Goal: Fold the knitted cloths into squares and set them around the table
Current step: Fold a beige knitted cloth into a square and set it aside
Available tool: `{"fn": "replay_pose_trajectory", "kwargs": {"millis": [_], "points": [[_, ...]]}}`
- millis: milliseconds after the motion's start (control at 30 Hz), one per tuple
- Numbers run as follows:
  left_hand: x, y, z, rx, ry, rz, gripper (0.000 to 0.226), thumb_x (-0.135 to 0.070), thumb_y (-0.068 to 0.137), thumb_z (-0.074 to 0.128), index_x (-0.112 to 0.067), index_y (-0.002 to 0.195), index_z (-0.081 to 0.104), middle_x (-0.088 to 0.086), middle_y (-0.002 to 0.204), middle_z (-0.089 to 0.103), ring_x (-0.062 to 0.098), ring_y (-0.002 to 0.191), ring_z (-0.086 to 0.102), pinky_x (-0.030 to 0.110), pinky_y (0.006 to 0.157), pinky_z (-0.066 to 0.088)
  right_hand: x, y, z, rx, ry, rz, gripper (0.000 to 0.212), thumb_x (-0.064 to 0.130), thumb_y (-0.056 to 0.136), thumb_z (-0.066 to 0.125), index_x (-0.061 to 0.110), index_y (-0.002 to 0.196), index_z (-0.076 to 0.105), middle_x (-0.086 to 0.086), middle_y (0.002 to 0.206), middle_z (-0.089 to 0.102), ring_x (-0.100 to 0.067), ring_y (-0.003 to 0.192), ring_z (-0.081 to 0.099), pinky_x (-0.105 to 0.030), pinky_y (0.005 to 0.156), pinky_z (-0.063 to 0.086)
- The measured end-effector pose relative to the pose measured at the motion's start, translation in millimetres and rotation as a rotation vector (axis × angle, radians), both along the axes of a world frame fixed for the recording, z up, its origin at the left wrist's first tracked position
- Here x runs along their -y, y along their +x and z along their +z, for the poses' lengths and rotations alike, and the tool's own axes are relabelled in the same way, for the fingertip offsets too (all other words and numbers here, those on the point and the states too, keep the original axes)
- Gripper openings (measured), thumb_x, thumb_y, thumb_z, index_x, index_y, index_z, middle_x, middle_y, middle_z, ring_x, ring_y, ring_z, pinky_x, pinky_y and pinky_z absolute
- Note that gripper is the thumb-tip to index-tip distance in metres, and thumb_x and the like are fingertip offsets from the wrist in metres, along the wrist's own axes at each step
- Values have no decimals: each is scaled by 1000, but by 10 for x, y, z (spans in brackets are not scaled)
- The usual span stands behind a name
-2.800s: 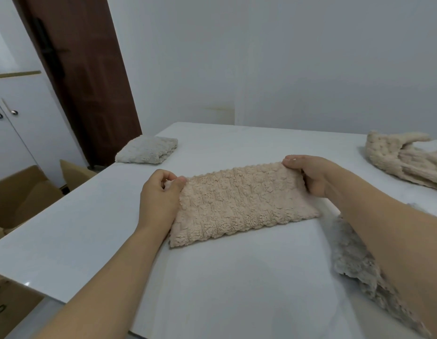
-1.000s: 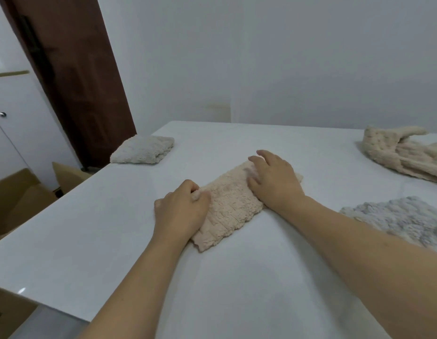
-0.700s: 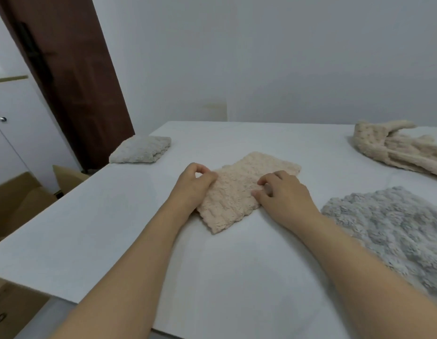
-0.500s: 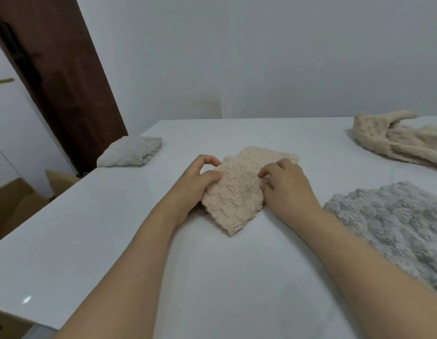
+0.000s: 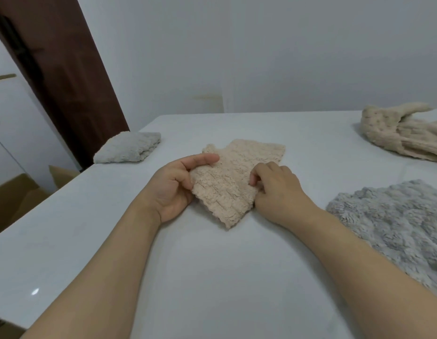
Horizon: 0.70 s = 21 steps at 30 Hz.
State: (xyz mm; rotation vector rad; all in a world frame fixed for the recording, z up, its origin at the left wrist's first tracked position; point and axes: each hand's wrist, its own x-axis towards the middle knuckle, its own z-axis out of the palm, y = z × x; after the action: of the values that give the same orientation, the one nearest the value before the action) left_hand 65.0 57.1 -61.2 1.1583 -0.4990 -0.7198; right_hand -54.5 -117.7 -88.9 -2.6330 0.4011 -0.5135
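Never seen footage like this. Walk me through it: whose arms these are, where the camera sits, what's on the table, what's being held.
There is no machine here. A person wears a camera on the head, looking down at their own arms. The left hand and right hand each grip a side of the folded beige cloth lying on the white table. A folded grey cloth sits at the far left corner. An unfolded grey cloth lies to the right, and a rumpled beige cloth lies farther back.
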Motion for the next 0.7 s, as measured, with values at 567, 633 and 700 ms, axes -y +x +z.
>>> {"fn": "replay_pose_trajectory", "kwargs": {"millis": [567, 633, 700], "points": [[62, 214, -178, 388, 66, 292, 29, 6, 85, 59, -17, 91, 76, -4, 122, 63, 17, 108, 63, 29, 88, 51, -71, -45, 19, -31, -11, 223, 65, 58, 62, 46, 31, 121, 51, 16, 121, 47, -11, 119, 44, -29, 107, 33], [53, 219, -168, 413, 76, 354, 19, -12, 83, 69, -22, 97, 76, 0, 125, 63, 15, 115, 61, 36, 102, 47, -65, -38, -1, -29, -43, 222, 69, 64, 61, 45, 32, 122, 52, 16, 119, 47, -10, 118, 43, -31, 109, 29], [57, 185, -141, 425, 105, 397, 18, -16, 90, 67, -18, 107, 73, -1, 115, 71, 12, 108, 66, 31, 98, 49, -76, -44, 10, 0, -30, 213, 67, 66, 64, 50, 31, 121, 52, 16, 118, 48, -7, 116, 43, -34, 113, 24]]}}
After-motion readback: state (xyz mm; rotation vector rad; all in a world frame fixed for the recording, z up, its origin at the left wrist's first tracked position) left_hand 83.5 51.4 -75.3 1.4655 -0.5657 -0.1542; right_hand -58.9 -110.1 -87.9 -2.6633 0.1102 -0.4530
